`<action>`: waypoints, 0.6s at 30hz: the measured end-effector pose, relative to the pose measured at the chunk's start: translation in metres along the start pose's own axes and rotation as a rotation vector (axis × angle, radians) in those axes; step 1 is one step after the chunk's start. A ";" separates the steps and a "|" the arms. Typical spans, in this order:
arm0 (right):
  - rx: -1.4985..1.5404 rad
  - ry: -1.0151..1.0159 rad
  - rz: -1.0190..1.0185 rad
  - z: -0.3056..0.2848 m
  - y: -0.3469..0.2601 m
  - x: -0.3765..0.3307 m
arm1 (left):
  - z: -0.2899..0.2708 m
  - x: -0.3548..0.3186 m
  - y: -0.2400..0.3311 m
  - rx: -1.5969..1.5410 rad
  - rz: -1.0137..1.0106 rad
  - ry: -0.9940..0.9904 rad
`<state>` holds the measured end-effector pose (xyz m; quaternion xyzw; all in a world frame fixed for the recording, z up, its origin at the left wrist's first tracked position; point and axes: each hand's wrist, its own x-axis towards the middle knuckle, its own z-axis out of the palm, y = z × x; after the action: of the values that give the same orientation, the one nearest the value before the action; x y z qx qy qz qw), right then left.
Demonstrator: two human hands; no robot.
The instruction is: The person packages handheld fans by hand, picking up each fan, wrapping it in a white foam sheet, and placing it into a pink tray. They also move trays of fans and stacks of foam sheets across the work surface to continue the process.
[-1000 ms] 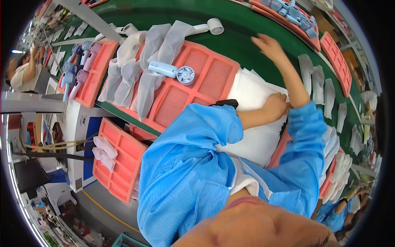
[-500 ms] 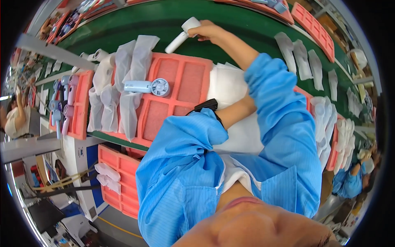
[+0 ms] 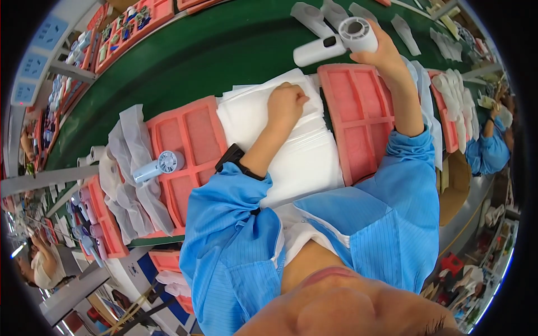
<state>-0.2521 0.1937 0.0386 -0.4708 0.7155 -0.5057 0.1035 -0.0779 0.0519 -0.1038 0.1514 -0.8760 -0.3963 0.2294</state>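
Note:
My right hand (image 3: 384,53), at the far right, grips the round head of a white handheld fan (image 3: 316,51), whose handle points left. The fan is raised above the green table surface, its round ring facing up. My left hand (image 3: 286,106) rests with curled fingers on a stack of thin white sheets or sleeves (image 3: 308,159); whether it pinches one is hidden. Left of the stack, a light blue handheld fan (image 3: 169,162) lies across a pink compartment tray (image 3: 185,131) and translucent white sleeves (image 3: 147,190).
Another pink compartment tray (image 3: 358,123) lies right of the stack. Several sleeved items (image 3: 311,18) lie on the green table (image 3: 224,42) at the far side. More white sleeves (image 3: 453,92) sit on a tray at the right. Co-workers (image 3: 486,145) are at both sides.
My view has turned to the right. My right hand has carried the white fan rightward and turned it so its ring shows. My left hand, hidden before behind my right arm, now shows on the stack.

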 end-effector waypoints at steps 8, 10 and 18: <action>-0.034 0.006 0.131 -0.004 -0.004 -0.039 | -0.045 0.005 0.018 -0.604 -0.169 0.063; -0.003 -0.061 0.066 0.013 -0.010 -0.034 | -0.058 0.003 0.027 -0.695 -0.164 0.098; -0.143 -0.131 -0.537 0.113 -0.025 -0.001 | -0.095 0.000 0.053 -1.131 -0.056 0.481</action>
<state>-0.1666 0.1224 0.0054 -0.6811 0.5910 -0.4318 -0.0216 -0.0323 0.0264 -0.0084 0.1143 -0.4494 -0.7604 0.4547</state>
